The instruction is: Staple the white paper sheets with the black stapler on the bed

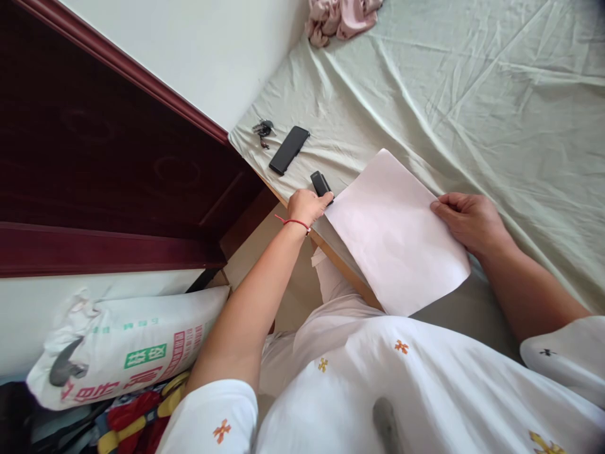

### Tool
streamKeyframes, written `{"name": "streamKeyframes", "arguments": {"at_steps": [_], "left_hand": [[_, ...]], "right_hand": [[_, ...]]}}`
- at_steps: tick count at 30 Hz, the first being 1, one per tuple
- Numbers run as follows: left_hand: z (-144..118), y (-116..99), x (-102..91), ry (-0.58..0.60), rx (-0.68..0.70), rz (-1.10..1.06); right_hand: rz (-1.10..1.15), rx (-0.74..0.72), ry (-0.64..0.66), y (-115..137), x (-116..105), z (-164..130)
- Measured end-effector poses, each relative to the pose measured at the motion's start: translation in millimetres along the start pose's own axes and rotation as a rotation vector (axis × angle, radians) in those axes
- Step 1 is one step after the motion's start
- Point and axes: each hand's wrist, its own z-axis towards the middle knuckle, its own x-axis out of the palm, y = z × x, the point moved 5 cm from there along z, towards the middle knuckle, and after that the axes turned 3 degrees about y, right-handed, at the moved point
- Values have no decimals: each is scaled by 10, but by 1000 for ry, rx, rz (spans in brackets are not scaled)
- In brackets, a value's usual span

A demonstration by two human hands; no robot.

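A white sheet of paper [394, 233] lies on the pale green bedsheet [472, 101] near the bed's edge. My right hand [470, 221] rests on the sheet's right edge, fingers curled over it. At the paper's left corner my left hand [307, 205] closes around a small black object [321, 184], whose far end sticks out past my fingers. A red string circles that wrist.
A black phone [289, 149] and a bunch of keys [263, 130] lie near the bed's corner. Pink cloth [340, 17] is bunched at the far side. A dark wooden cabinet [94, 157] stands at left, with a printed white sack [127, 343] below it.
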Motion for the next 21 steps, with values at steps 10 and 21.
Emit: {"name": "streamKeyframes", "arguments": {"at_steps": [10,21], "left_hand": [[-214,-91,-186,-199,157,-19],[-317,-45,-59,-42,312,-64]], "right_hand": [[2,54,-63,135,-72,-74],[-11,48,-70,127,-86,-61]]}}
